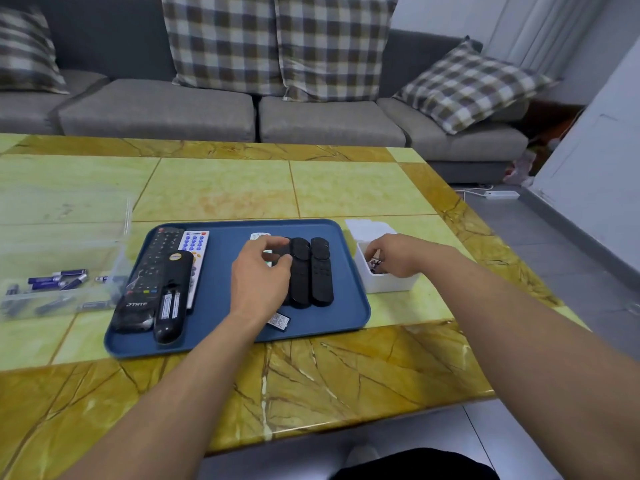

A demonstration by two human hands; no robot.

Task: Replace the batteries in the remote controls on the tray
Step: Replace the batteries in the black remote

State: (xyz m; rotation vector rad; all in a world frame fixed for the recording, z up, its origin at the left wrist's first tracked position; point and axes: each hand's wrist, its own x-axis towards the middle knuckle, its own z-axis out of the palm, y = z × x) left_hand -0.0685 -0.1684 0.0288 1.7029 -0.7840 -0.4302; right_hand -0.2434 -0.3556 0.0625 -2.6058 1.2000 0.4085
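Under the left hand (262,271) a black remote (284,252) is almost wholly covered; only slivers show past the knuckles, and whether the fingers grip it cannot be told. A white remote (259,236) peeks out just beyond the fingertips, its body hidden. A small labelled piece (279,320) shows at the wrist, its print too small to read. The right hand (398,256) dips into a white box (388,284), fingertips hidden behind the wall; the contents there are blurred. Far left of the left hand, a clear bin (62,271) runs off the picture's edge.

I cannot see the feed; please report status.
Left hand on slim black remotes on blue tray. Right hand reaching into white box. Nothing blocking.
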